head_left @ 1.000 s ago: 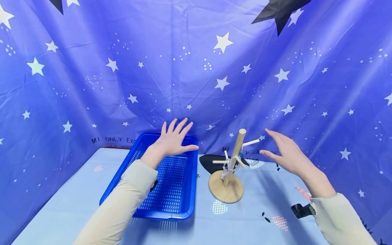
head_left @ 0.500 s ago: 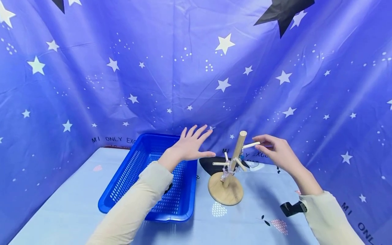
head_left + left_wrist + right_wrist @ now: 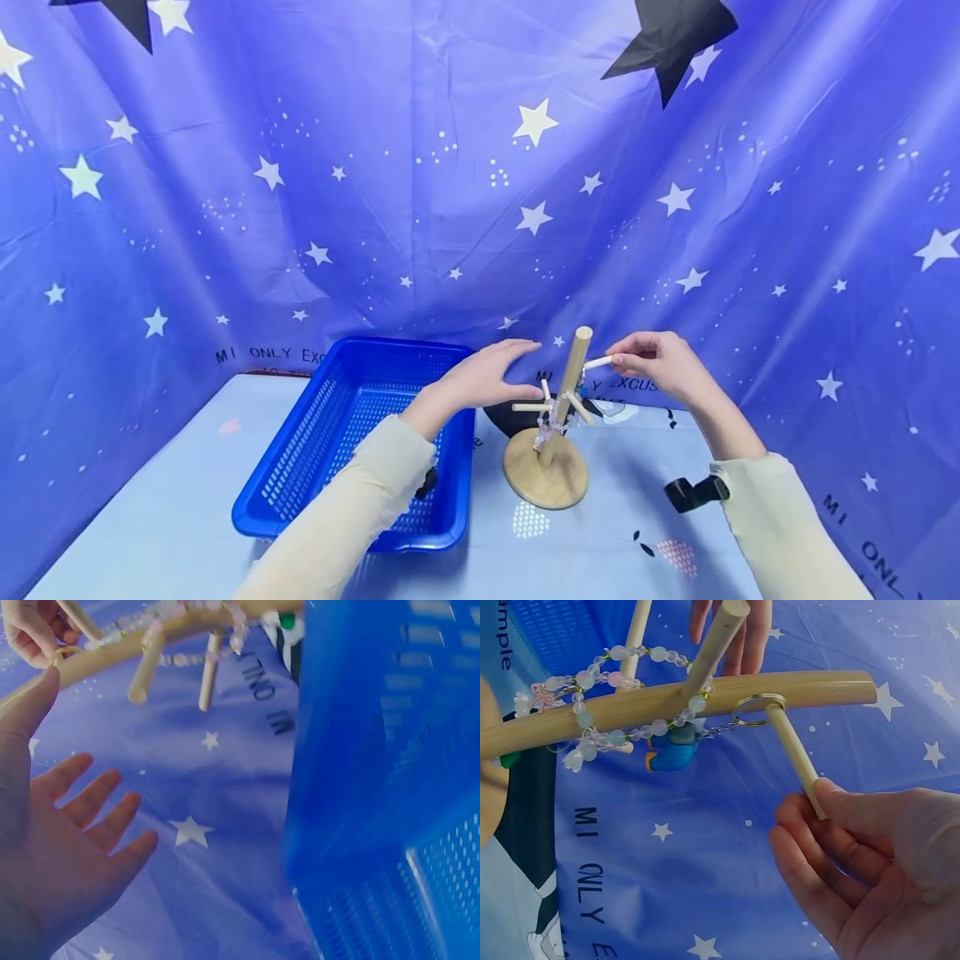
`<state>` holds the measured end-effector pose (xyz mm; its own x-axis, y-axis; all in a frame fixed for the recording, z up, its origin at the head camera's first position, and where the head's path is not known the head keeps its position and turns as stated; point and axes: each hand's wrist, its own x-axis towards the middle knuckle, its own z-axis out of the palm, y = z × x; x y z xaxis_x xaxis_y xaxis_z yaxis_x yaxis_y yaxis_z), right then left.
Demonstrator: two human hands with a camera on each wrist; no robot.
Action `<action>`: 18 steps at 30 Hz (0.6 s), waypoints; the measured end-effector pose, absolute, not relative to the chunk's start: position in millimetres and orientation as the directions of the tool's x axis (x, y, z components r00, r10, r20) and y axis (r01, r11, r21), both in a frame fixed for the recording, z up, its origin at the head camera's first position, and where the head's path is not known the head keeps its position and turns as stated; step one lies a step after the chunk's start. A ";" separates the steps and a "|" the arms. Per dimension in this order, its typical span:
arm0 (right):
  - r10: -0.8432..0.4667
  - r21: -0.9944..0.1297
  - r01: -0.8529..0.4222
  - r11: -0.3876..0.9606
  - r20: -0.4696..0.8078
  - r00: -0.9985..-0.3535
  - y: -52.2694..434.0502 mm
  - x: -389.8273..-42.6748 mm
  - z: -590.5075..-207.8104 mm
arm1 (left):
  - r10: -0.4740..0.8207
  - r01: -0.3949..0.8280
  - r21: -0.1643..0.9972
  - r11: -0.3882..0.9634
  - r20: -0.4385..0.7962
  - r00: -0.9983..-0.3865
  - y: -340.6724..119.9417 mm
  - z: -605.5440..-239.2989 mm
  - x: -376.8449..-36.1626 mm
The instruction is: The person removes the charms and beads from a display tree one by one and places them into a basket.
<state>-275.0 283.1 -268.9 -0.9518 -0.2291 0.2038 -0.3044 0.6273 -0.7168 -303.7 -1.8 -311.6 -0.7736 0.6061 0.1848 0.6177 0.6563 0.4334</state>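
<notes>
A wooden peg stand on a round base stands right of a blue basket. Pale bead strings hang on its pegs. A key ring with a blue charm sits at the root of the upper peg. My right hand pinches that peg's outer end, as the right wrist view shows up close. My left hand hovers flat just left of the pole, fingers straight and holding nothing; in the left wrist view the left hand is beside the stand.
The basket is a perforated plastic one, and what shows of its inside holds nothing. A light blue printed cloth covers the table. A blue star-print curtain closes in the back and both sides. A black strap is on my right wrist.
Both hands moved inward to the stand. The right hand took hold of the upper peg's tip. The left hand shifted from above the basket to beside the pole.
</notes>
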 end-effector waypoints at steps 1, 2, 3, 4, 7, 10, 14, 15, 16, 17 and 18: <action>-0.226 -0.719 -0.294 0.630 0.192 -0.955 283.0 -275.3 -268.2 | 0.607 0.615 0.465 0.637 0.189 -0.772 0.1 -312.1 -302.9; -0.226 -0.717 -0.288 0.635 0.185 -0.957 282.7 -275.5 -267.5 | 0.607 0.612 0.500 0.613 0.199 -0.770 1.7 -312.6 -302.2; -0.225 -0.715 -0.285 0.639 0.181 -0.957 282.3 -275.8 -266.9 | 0.604 0.608 0.533 0.588 0.211 -0.769 3.1 -313.6 -301.7; -0.224 -0.708 -0.287 0.645 0.183 -0.957 282.0 -276.5 -265.1 | 0.599 0.604 0.564 0.563 0.225 -0.768 4.5 -312.7 -301.6; -0.224 -0.693 -0.292 0.659 0.189 -0.956 280.7 -278.1 -261.8 | 0.588 0.589 0.657 0.471 0.264 -0.764 8.2 -313.0 -299.9; -0.229 -0.689 -0.288 0.665 0.179 -0.957 279.9 -279.2 -261.8 | 0.578 0.551 0.735 0.395 0.268 -0.771 12.8 -316.5 -296.4; -0.223 -0.701 -0.275 0.658 0.167 -0.960 279.8 -278.5 -263.4 | 0.551 0.502 0.784 0.365 0.252 -0.795 20.5 -322.8 -292.3; -0.219 -0.706 -0.271 0.654 0.167 -0.961 279.9 -277.8 -263.7 | 0.545 0.492 0.790 0.367 0.246 -0.802 22.7 -324.4 -291.7; -0.214 -0.709 -0.269 0.652 0.168 -0.962 280.1 -277.0 -264.0 | 0.541 0.486 0.793 0.367 0.244 -0.805 25.0 -325.9 -291.1; -0.209 -0.711 -0.266 0.650 0.169 -0.963 280.3 -276.0 -264.3 | 0.539 0.481 0.796 0.367 0.239 -0.808 27.5 -327.6 -290.8; -0.204 -0.713 -0.262 0.650 0.168 -0.964 280.8 -274.9 -264.9 | 0.539 0.476 0.801 0.364 0.236 -0.809 30.0 -329.1 -290.3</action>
